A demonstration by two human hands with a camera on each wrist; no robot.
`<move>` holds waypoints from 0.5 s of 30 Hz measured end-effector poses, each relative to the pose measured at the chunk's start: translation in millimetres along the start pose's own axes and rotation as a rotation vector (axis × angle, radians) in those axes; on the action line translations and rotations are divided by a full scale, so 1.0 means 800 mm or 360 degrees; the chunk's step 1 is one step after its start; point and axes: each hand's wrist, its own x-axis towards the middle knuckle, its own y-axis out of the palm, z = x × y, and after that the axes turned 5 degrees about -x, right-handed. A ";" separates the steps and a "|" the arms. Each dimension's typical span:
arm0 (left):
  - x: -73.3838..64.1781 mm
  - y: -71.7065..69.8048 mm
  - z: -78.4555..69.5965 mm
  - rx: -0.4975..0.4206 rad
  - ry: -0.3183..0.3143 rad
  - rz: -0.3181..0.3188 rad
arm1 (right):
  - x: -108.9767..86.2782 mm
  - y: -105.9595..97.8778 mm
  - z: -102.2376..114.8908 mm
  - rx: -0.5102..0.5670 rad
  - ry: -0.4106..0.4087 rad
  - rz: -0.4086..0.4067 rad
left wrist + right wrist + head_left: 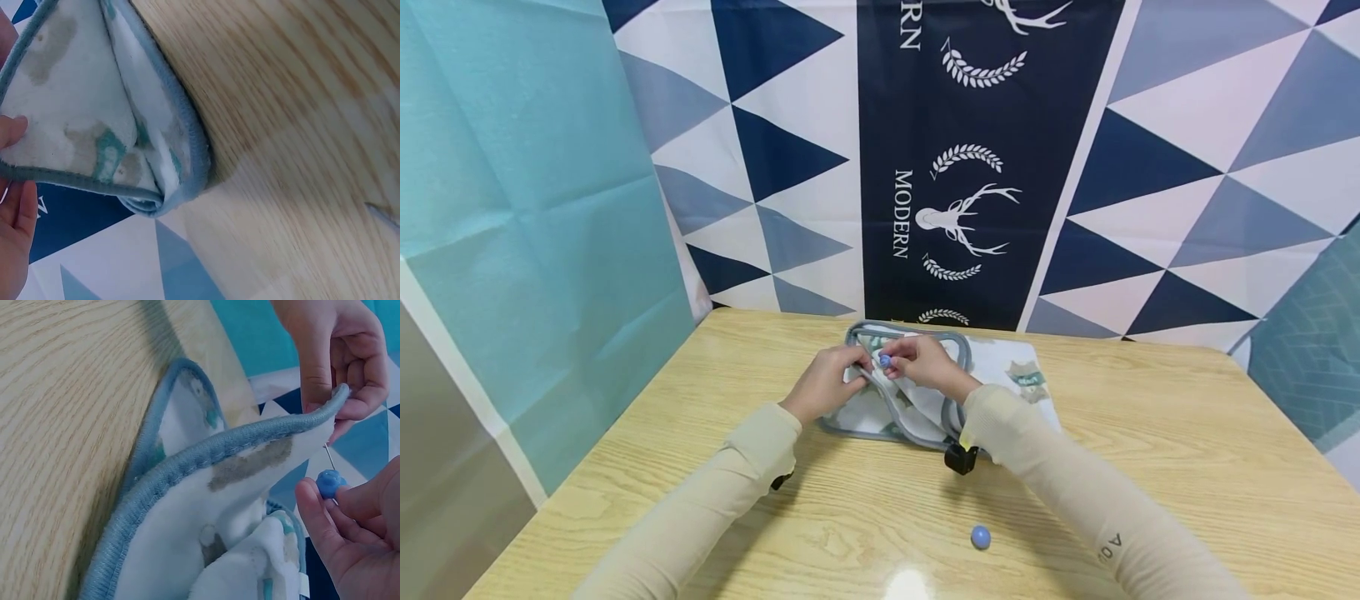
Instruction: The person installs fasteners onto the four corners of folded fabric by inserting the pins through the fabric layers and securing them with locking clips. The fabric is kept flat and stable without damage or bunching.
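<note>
A white fleecy blanket (1003, 360) with grey-blue edging and a brown-and-teal print lies folded at the back of the table. My left hand (826, 385) pinches its edge between thumb and fingers, and the left wrist view shows that corner lifted. Close beside it, my right hand (931, 367) pinches a pin by its round blue head (330, 484). In the right wrist view the thin metal shaft points up toward the lifted edge, just below the left fingers. A second round blue piece (981, 537) lies on the table near the front.
The wood-grain table (685, 467) ends at a hanging cloth with triangles and deer heads (958, 217). A teal cloth (535, 208) hangs on the left. Below my right sleeve sits a small black wrist device (960, 459).
</note>
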 end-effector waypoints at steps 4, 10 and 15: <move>0.000 0.001 0.000 -0.0016 0.0013 0.0024 | 0.000 0.001 -0.001 0.0037 -0.0010 0.0019; -0.001 0.001 0.000 -0.0065 0.0025 0.0049 | -0.005 0.001 0.002 0.0033 -0.0015 0.0017; -0.002 0.001 -0.001 -0.0050 0.0006 0.0059 | -0.009 0.001 0.005 -0.0047 -0.0057 0.0003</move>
